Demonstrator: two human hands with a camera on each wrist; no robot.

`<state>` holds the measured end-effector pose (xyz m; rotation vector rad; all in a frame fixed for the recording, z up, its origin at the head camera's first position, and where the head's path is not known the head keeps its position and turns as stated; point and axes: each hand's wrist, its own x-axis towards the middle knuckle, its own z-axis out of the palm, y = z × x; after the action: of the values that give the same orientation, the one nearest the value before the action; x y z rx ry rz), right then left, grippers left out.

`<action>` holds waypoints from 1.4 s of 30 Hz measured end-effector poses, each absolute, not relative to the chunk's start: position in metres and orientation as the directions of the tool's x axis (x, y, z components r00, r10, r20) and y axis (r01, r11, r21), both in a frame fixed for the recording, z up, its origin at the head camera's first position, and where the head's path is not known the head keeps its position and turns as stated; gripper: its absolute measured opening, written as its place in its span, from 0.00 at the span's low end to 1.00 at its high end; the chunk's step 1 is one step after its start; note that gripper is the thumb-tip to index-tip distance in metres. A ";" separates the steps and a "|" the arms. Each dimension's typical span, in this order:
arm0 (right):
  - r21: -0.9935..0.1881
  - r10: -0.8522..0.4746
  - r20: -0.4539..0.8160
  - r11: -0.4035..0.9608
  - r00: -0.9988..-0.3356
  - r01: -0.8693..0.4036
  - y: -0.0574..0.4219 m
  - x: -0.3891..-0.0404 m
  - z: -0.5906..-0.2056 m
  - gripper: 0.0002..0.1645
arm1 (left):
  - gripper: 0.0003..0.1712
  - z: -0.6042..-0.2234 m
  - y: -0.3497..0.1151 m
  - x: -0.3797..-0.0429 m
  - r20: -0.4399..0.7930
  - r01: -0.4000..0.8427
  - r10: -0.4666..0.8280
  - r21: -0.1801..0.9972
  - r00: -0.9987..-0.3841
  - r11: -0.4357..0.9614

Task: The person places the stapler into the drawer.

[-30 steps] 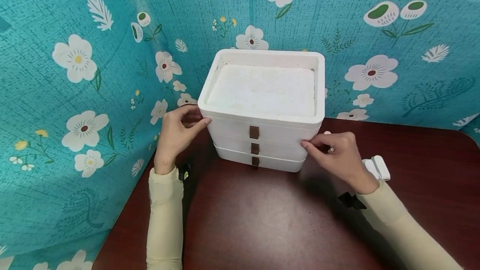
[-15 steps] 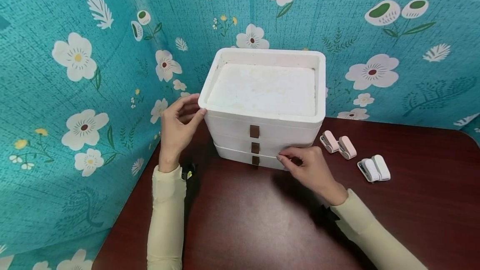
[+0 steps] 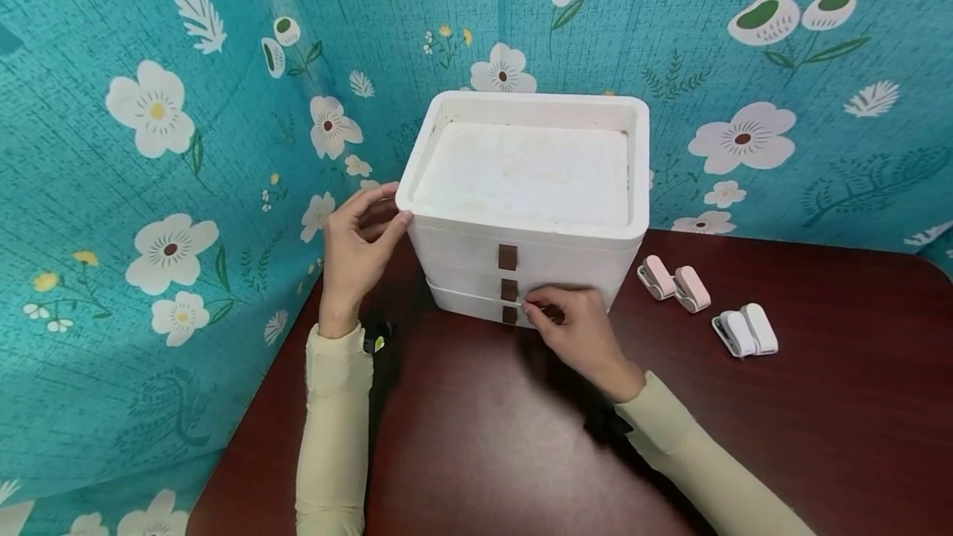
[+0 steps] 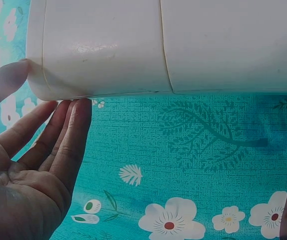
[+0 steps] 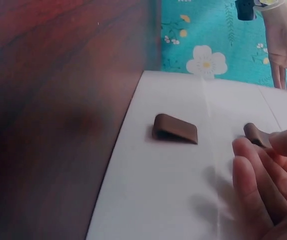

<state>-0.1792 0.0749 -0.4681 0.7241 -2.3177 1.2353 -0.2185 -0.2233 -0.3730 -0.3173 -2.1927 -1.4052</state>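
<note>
A white three-tier drawer box stands on the table, a brown pull tab on the front of each tier. My left hand touches its upper left front corner, thumb at the front and fingers along the side. In the left wrist view those fingers are nearly straight against the white wall. My right hand is in front of the lower tiers, fingertips right beside the middle tab. Seen from the right wrist, thumb and fingers overlap the edge of that tab, while the bottom tab sits apart from them.
Two small pink clips and a pair of white ones lie to the right of the box. Blue flowered cloth hangs close behind and on the left. The table is dark reddish brown.
My right hand has moved left across the box front, from its right edge to beside the middle tab, uncovering the pink clips. My left hand has slid slightly upward at the corner.
</note>
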 end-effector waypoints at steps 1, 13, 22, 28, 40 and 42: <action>-0.636 -0.246 0.569 0.474 -0.785 -0.609 0.073 -0.179 -0.469 0.03 | 0.25 -0.373 -0.223 -0.219 0.535 0.454 -0.076 0.777 -0.841 0.436; -0.666 -0.203 0.569 0.455 -0.797 -0.591 0.058 -0.180 -0.477 0.03 | 0.25 -0.371 -0.221 -0.220 0.529 0.449 -0.078 0.781 -0.845 0.433; -0.678 -0.169 0.609 0.397 -0.775 -0.619 0.052 -0.176 -0.476 0.05 | 0.25 -0.372 -0.223 -0.221 0.528 0.456 -0.059 0.780 -0.847 0.428; -0.611 -0.182 0.677 0.402 -0.714 -0.682 0.051 -0.176 -0.476 0.04 | 0.24 -0.374 -0.228 -0.222 0.536 0.471 -0.044 0.776 -0.843 0.420; -0.588 -0.223 0.689 0.384 -0.690 -0.712 0.051 -0.167 -0.471 0.07 | 0.24 -0.374 -0.232 -0.223 0.574 0.525 0.006 0.744 -0.819 0.413; -0.574 -0.234 0.694 0.392 -0.681 -0.719 0.051 -0.163 -0.470 0.07 | 0.23 -0.374 -0.232 -0.223 0.580 0.533 0.015 0.739 -0.815 0.412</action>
<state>-0.1631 0.0509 -0.4704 0.8137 -2.1419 1.2505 -0.2235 -0.2324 -0.3735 -0.4648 -2.1800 -1.3995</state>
